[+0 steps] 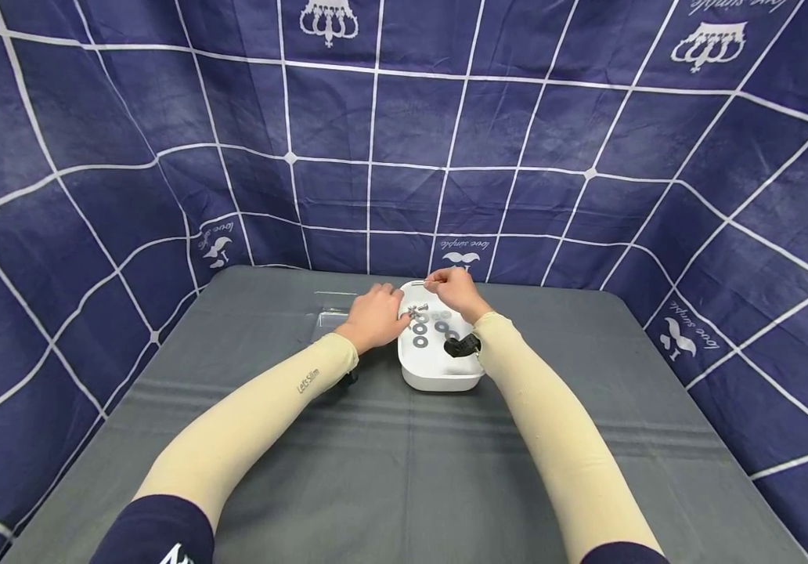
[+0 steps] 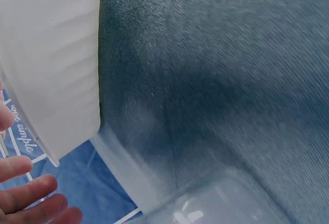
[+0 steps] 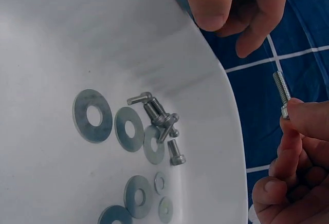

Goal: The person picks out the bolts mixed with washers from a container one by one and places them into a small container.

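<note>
My right hand [image 1: 456,291] is at the far rim of a white plastic tub [image 1: 441,384]. Between its thumb and index finger it pinches a silver socket-head bolt [image 3: 281,91], threaded end pointing away from the fingertips. Beside the tub's left rim is my left hand [image 1: 376,313], its fingers loosely bent and holding nothing in the right wrist view. On the tub's floor lies a small heap of bolts [image 3: 158,112], touching flat grey washers. A large washer [image 3: 80,118] and several others, including small ones, lie spread around it.
A clear plastic box [image 2: 221,198] stands on the grey cloth-covered table [image 1: 348,478], left of the tub behind my left hand. A black wrist camera [image 1: 462,345] hangs over the tub. Blue checked curtain [image 1: 411,117] encloses the table's back and sides.
</note>
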{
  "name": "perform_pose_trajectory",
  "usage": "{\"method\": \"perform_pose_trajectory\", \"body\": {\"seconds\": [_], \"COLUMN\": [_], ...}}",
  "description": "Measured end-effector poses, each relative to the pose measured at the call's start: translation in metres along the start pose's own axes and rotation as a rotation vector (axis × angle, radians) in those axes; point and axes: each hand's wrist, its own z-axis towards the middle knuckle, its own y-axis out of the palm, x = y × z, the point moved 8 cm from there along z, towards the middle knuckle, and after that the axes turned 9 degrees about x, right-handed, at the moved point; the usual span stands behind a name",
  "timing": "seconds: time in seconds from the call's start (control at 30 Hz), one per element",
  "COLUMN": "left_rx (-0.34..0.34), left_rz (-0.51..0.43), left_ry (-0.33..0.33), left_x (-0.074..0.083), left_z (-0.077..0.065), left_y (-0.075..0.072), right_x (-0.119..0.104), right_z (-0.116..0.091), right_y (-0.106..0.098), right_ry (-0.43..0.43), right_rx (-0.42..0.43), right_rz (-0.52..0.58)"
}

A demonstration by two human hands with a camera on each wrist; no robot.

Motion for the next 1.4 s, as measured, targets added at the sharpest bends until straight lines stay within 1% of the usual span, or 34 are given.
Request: {"method": "perform_pose_trajectory", "body": {"seconds": [0.13,0.27,0.37,0.47,0.57,0.7,0.93,1.1,1.23,1.4], "left_rx": [0.020,0.071,0.102,0.114,0.110,0.101,0.050,0.045,0.046,0.025], "left_rz": [0.010,0.035,0.050,0.061,0.068,0.072,0.081,0.071,0.070,0.055], "left_ry": [0.020,0.044,0.050,0.042,0.031,0.014,-0.051,-0.083,-0.095,-0.123], "left_x": [-0.007,-0.017,-0.026,-0.037,-0.047,-0.059,-0.081,-0.095,-0.104,-0.116], "left_z": [-0.006,-0.010,-0.012,-0.015,-0.019,-0.025,-0.034,-0.039,-0.042,-0.046], "left_y": [-0.006,-0.013,-0.017,-0.021,-0.024,-0.027,-0.030,-0.033,-0.034,-0.033], "right_x": [-0.004,-0.007,-0.008,-0.009,-0.012,-0.018,-0.027,-0.034,-0.041,-0.049], "right_z": [-0.001,0.000,0.001,0.002,0.001,0.001,0.002,0.001,0.002,0.003], "right_y": [0.001,0.002,0.004,0.008,0.012,0.013,0.024,0.032,0.038,0.048], "right_ry": [0.001,-0.006,-0.004,0.000,0.002,-0.019,-0.040,-0.045,-0.057,-0.064], "right_rx": [-0.010,-0.004,-0.012,-0.029,-0.032,-0.025,-0.047,-0.049,-0.045,-0.051], "right_rz": [0.016,0.028,0.032,0.033,0.039,0.055,0.086,0.093,0.078,0.083]}}
